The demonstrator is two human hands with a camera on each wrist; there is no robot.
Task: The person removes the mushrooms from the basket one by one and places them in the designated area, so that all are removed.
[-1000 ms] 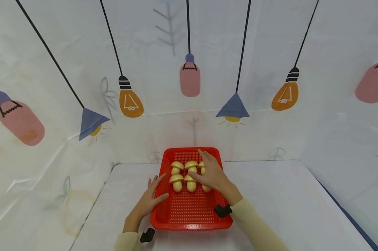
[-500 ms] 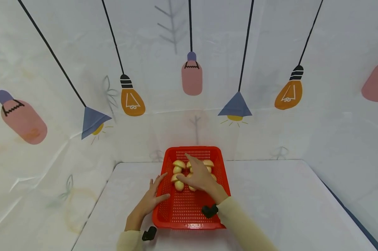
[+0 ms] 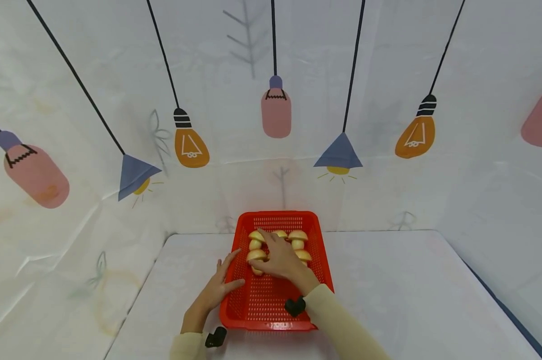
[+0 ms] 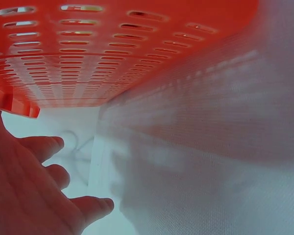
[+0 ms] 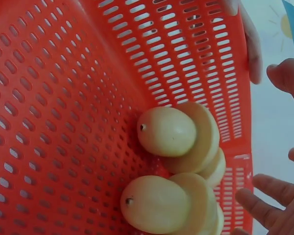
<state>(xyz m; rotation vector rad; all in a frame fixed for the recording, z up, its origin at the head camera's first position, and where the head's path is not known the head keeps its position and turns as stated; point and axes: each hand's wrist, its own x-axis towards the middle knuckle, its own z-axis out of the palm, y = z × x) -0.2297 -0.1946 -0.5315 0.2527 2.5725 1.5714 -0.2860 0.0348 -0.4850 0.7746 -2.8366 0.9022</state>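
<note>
A red perforated plastic basket point(image 3: 252, 320) holds several pale yellow toy mushrooms point(image 3: 298, 235) in two rows toward its far end. My right hand point(image 3: 281, 257) is over the mushrooms with thumb and fingers spread, covering part of the middle ones. In the right wrist view its fingers point(image 5: 264, 203) are apart from the two nearest mushrooms point(image 5: 159, 203), whose rounded stems point toward the camera. My left hand point(image 3: 213, 290) lies at the basket's left rim, fingers extended, thumb reaching over the edge. The left wrist view has the left hand point(image 4: 27, 181) beside the perforated wall point(image 4: 88, 54).
The basket stands on a white table point(image 3: 388, 280) near its far edge. Behind it hangs a pale backdrop point(image 3: 234, 185) printed with lamps and bulbs. A dark wrist camera point(image 3: 215, 337) is worn near the left sleeve, another dark one point(image 3: 295, 306) near the right.
My right hand has moved left and slightly lower over the mushrooms, uncovering the right-hand ones. The left hand stays at the rim, and the basket has hardly shifted.
</note>
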